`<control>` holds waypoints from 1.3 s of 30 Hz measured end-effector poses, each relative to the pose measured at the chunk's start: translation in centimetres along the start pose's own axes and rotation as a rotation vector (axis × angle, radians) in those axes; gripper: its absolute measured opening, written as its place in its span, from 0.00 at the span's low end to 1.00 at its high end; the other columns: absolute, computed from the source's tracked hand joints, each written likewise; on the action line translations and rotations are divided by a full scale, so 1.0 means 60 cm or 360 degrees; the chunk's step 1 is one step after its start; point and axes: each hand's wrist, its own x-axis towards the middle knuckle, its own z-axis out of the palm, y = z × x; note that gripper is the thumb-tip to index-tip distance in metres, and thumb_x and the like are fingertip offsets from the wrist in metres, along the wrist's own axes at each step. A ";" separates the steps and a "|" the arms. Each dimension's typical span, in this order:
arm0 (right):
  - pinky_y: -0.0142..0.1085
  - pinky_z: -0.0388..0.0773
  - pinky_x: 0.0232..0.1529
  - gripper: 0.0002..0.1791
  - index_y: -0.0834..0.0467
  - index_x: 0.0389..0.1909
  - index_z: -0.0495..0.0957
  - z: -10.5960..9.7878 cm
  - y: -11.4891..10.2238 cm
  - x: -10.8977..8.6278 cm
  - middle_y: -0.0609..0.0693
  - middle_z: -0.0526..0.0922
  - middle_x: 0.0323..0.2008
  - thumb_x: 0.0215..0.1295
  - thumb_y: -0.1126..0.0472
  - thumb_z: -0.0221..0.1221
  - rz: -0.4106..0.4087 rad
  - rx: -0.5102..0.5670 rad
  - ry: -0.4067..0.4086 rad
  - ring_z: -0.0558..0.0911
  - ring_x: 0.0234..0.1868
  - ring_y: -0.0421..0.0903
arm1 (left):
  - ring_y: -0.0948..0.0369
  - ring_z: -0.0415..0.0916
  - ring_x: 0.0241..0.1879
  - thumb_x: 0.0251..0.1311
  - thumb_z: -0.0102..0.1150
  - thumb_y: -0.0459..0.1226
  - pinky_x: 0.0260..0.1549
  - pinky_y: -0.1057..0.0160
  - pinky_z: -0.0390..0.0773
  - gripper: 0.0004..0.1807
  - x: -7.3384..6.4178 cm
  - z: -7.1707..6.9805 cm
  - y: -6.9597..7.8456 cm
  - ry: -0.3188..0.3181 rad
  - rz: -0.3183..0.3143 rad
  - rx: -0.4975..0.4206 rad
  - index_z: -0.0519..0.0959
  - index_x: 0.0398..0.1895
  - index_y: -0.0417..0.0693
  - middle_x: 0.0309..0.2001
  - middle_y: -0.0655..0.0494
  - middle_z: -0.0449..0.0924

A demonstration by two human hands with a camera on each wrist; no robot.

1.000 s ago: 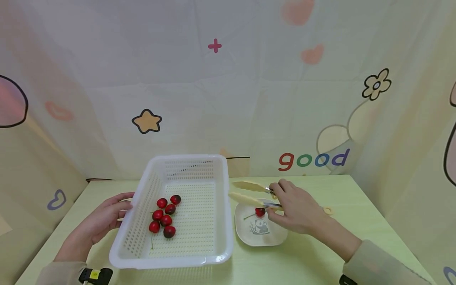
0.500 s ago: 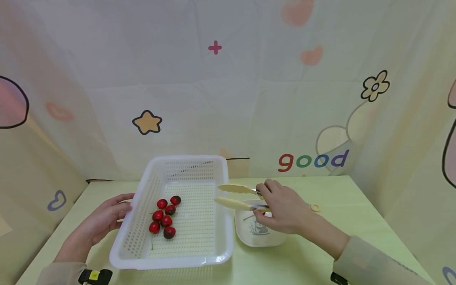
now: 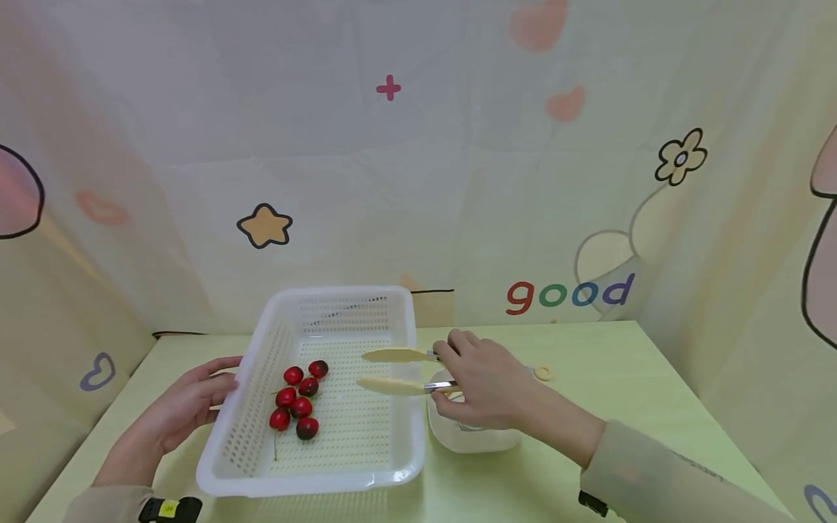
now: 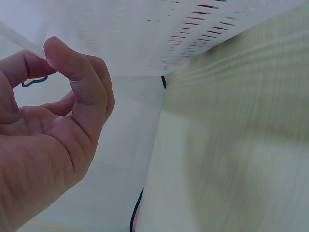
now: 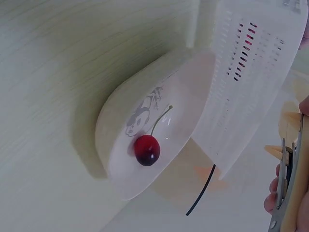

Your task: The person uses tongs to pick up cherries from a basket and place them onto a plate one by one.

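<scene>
My right hand (image 3: 487,381) grips a pair of tongs (image 3: 392,386) with cream tips and metal arms. The tips are spread apart with nothing between them and reach over the basket's right side. In the white perforated basket (image 3: 408,465), several dark red cherries (image 3: 301,407) lie in a cluster at the left. My left hand (image 3: 186,407) pinches the basket's left rim; the left wrist view shows the fingers (image 4: 72,63) curled at that edge. Below my right hand stands a white bowl (image 3: 471,441) with a panda print. One stemmed cherry (image 5: 147,150) lies in it, seen in the right wrist view.
All this stands on a pale green table (image 3: 556,479). A printed cloth (image 3: 327,145) hangs behind and at both sides. The bowl sits close against the basket's right side.
My right hand has carried the spread tongs left, from above the bowl to over the basket's interior. My left hand keeps its hold on the rim. The head view has shifted slightly.
</scene>
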 end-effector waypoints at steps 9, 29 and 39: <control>0.31 0.62 0.26 0.21 0.56 0.45 0.70 -0.010 -0.033 0.042 0.45 0.62 0.31 0.61 0.44 0.56 -0.0052 -0.0028 -0.0075 0.64 0.30 0.42 | 0.57 0.85 0.45 0.78 0.48 0.37 0.45 0.53 0.85 0.35 -0.004 -0.003 0.001 -0.0002 0.0009 -0.0001 0.46 0.77 0.29 0.50 0.58 0.83; 0.32 0.68 0.28 0.25 0.52 0.50 0.74 0.010 -0.095 0.104 0.45 0.73 0.39 0.64 0.38 0.55 -0.0221 -0.0266 -0.0381 0.72 0.36 0.42 | 0.56 0.86 0.45 0.79 0.46 0.35 0.43 0.53 0.86 0.33 -0.001 -0.011 -0.003 -0.0101 0.0072 -0.0073 0.45 0.75 0.28 0.48 0.61 0.84; 0.33 0.66 0.26 0.24 0.49 0.50 0.76 0.036 -0.114 0.117 0.44 0.73 0.36 0.62 0.37 0.57 -0.0252 -0.0334 -0.0500 0.71 0.35 0.42 | 0.56 0.86 0.45 0.79 0.46 0.35 0.43 0.53 0.86 0.33 0.002 -0.009 -0.004 -0.0106 0.0063 -0.0090 0.46 0.76 0.29 0.49 0.60 0.84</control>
